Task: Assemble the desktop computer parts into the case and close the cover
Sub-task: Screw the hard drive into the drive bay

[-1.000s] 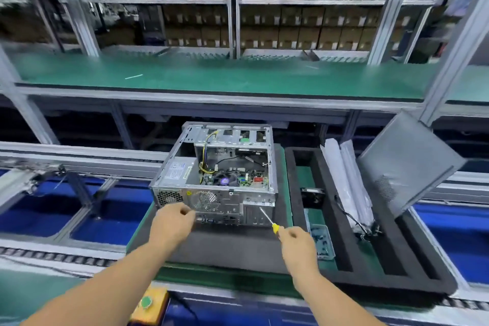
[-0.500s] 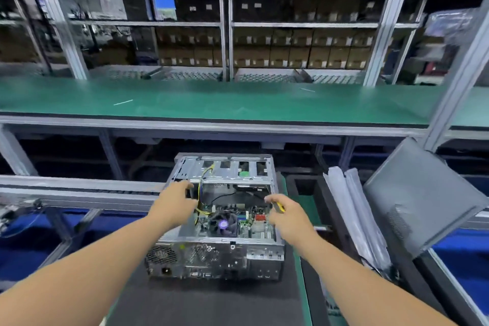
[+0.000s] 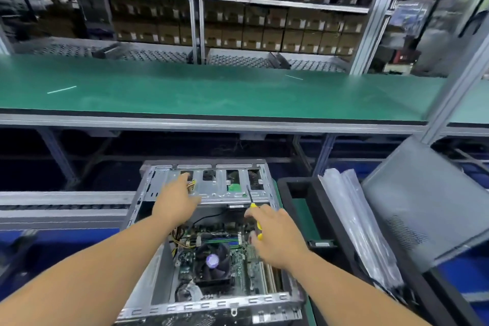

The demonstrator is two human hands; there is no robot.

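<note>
**Case open, both hands inside**

Computer case sits near-centre on the line, cover off — motherboard and CPU fan exposed. Left hand rests fingers-straight on the far drive cage. Right hand grips a yellow screwdriver. Grey side panel leans right; green bench beyond.

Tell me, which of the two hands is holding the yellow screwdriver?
The right hand holds the yellow screwdriver, with its fingers curled round the handle. The left hand holds no tool and reaches toward the metal drive cage at the case's far end.
</note>
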